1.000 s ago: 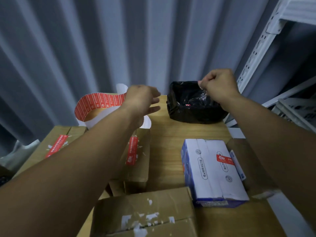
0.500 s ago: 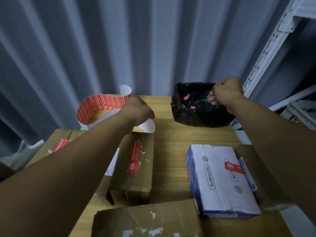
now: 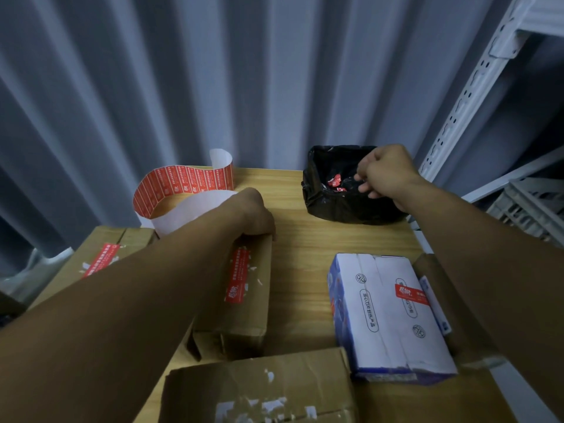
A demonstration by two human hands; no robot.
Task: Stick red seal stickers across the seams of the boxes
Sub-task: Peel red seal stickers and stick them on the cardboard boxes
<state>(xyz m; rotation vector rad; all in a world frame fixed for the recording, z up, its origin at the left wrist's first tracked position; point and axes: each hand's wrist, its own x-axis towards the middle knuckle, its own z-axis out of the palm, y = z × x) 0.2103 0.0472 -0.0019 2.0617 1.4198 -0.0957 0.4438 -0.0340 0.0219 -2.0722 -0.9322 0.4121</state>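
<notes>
One sticker strip (image 3: 183, 184) arced just beyond the left hand (image 3: 254, 213), grip hidden, well apart from the loosely curled right hand (image 3: 387, 175).

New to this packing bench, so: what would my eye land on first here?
The red sticker strip curling at the far left of the table stands out first. Next comes the black bag at far right, red scraps inside, right hand over it. The left hand sits at the far end of a stickered brown box.

The left hand (image 3: 254, 213) hides its fingers behind the brown box (image 3: 251, 315); the nearest carton (image 3: 259, 389) is cropped below.
</notes>
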